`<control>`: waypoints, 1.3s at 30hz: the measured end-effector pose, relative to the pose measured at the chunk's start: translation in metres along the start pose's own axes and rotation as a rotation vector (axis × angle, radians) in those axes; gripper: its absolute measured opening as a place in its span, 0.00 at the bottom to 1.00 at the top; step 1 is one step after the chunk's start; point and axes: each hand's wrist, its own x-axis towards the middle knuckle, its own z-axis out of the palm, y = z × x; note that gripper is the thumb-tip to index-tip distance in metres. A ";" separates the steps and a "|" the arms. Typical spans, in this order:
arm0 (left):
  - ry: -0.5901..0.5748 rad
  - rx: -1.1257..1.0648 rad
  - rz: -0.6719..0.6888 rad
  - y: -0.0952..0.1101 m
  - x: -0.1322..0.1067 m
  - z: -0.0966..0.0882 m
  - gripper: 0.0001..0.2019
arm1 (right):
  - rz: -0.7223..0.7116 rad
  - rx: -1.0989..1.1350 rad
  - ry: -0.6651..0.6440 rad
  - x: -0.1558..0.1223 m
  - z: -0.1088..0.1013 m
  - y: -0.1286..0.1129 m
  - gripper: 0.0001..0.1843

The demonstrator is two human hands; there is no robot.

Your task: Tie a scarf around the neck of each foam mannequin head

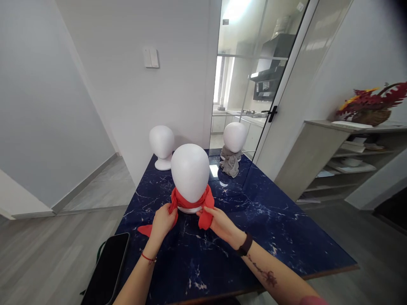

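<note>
A white mannequin head (190,171) stands upright on the blue marbled table, with a red scarf (190,203) wound around its neck. My left hand (163,220) grips the scarf at the left of the neck, and one end of the cloth trails onto the table beyond my wrist. On the right side, my right hand (219,222) is closed on the other part of the scarf, its short end hanging below the fingers. The back of the neck is hidden behind the head.
A bare white mannequin head (162,144) stands at the back left of the table (254,237). Another mannequin head (235,137) with a grey scarf (230,163) stands at the back right, near a glass door. A black phone-like device (106,269) lies at the left edge.
</note>
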 end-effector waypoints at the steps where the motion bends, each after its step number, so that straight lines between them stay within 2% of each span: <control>1: -0.018 -0.197 -0.033 0.001 -0.001 0.005 0.06 | 0.035 0.036 0.011 0.000 0.006 0.004 0.17; 5: -0.147 -0.982 -0.371 0.008 -0.014 0.024 0.08 | 0.130 0.063 -0.038 0.001 0.025 0.015 0.18; 7: -0.207 -1.167 -0.476 0.010 -0.021 0.028 0.08 | 0.139 0.059 -0.083 0.001 0.029 0.014 0.19; 11: -0.324 -1.139 -0.479 0.008 -0.027 0.027 0.07 | 0.109 -0.090 -0.095 0.006 0.026 0.013 0.22; 15: -0.409 -0.976 -0.418 -0.001 -0.026 0.028 0.11 | -0.126 -0.452 0.042 0.017 0.016 0.022 0.25; 17: -0.433 -0.930 -0.340 -0.005 -0.026 0.032 0.12 | -0.171 -0.549 0.079 0.020 0.013 0.025 0.26; 19: -0.418 -0.941 -0.289 -0.008 -0.026 0.035 0.13 | -0.072 -0.455 -0.016 0.019 0.011 0.024 0.24; 23: -0.372 -1.022 -0.324 -0.013 -0.022 0.033 0.10 | 0.326 0.109 -0.291 0.014 0.004 0.007 0.13; 25: -0.388 -1.069 -0.389 -0.014 -0.019 0.028 0.08 | 0.475 0.311 -0.334 0.013 0.000 -0.001 0.12; 28: -0.412 -1.193 -0.525 -0.013 -0.017 0.023 0.05 | 0.530 0.346 -0.326 0.013 -0.002 -0.002 0.14; 30: -0.454 -1.253 -0.574 -0.012 -0.018 0.022 0.05 | 0.429 0.233 -0.272 0.012 0.003 0.004 0.12; 32: -0.511 -1.264 -0.567 -0.011 -0.021 0.021 0.06 | 0.256 0.099 -0.214 0.010 0.010 0.012 0.12; 35: -0.595 -1.235 -0.528 -0.009 -0.025 0.021 0.08 | 0.050 0.010 -0.149 0.009 0.018 0.023 0.16; 37: -0.648 -1.179 -0.453 -0.009 -0.028 0.020 0.10 | 0.001 0.047 -0.116 0.010 0.020 0.026 0.17; 39: -0.690 -1.036 -0.326 -0.008 -0.029 0.021 0.13 | 0.022 0.098 -0.123 0.010 0.021 0.027 0.17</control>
